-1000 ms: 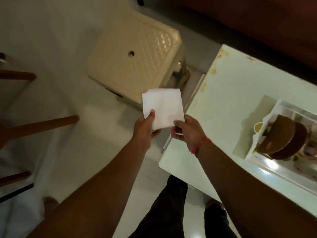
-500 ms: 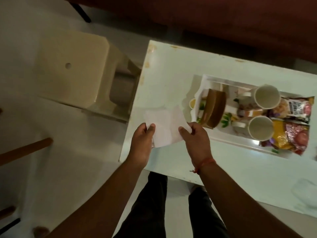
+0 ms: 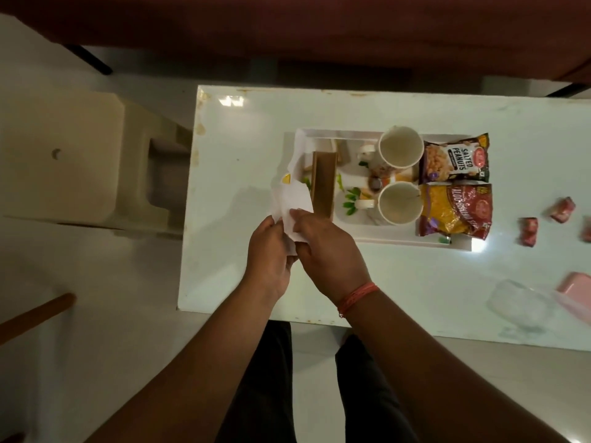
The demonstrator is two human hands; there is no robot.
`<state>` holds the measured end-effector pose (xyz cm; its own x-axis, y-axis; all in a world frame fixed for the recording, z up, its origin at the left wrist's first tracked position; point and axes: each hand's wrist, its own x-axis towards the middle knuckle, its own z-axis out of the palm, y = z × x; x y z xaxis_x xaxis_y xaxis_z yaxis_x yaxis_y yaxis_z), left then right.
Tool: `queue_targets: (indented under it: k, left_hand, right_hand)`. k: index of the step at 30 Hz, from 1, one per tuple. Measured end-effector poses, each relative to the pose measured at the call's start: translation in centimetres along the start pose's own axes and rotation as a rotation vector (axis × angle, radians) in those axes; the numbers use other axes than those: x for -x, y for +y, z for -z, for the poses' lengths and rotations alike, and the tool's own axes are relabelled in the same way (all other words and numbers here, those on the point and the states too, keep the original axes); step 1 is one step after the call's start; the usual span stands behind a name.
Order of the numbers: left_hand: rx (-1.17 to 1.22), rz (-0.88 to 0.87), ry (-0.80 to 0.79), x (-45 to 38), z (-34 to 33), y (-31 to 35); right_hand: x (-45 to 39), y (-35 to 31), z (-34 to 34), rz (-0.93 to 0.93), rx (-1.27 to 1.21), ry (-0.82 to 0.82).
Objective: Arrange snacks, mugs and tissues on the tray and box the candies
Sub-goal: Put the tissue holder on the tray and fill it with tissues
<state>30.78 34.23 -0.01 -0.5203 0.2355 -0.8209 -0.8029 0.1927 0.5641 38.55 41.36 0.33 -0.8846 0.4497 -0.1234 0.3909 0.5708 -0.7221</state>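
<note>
Both my hands pinch a folded white tissue (image 3: 292,203) just in front of the tray's left end; my left hand (image 3: 270,251) holds its lower left, my right hand (image 3: 326,247) its right side. The white tray (image 3: 361,240) lies on the table and carries a brown wooden holder (image 3: 323,183) standing on edge, two empty mugs (image 3: 401,151) (image 3: 399,203) and two snack packets: salted peanuts (image 3: 454,158) and a red-and-yellow one (image 3: 454,209). Red-wrapped candies (image 3: 528,231) lie on the table right of the tray. A clear box (image 3: 518,303) and a pink lid (image 3: 575,290) sit at the right front.
The white table (image 3: 243,148) ends just left of the tray. A beige plastic stool (image 3: 80,161) stands on the floor to the left. A dark red sofa (image 3: 319,27) runs along the far side. A wooden chair leg (image 3: 35,314) shows at lower left.
My view and hands swung right from over the stool to over the table. The tissue went from flat and spread to folded narrower, now held at the tray's left end.
</note>
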Motion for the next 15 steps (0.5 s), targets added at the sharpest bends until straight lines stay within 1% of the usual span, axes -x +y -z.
queue_targets:
  k: [3, 8, 12, 15]
  left_hand:
    - [0.037, 0.029, -0.018, 0.5, -0.7, -0.3]
    - [0.109, 0.123, 0.017, 0.9, -0.8, -0.5]
    - [0.060, 0.151, 0.022, 0.5, -0.5, -0.8]
    - [0.055, 0.198, 0.004, 0.2, -0.1, -0.6]
  right_hand:
    - [0.5, 0.4, 0.4, 0.022, 0.019, 0.025]
    - [1.4, 1.0, 0.4, 0.075, -0.001, 0.019]
    - [1.9, 1.8, -0.3, 0.120, 0.025, 0.060]
    - [2.0, 2.3, -0.9, 0.119, 0.084, 0.012]
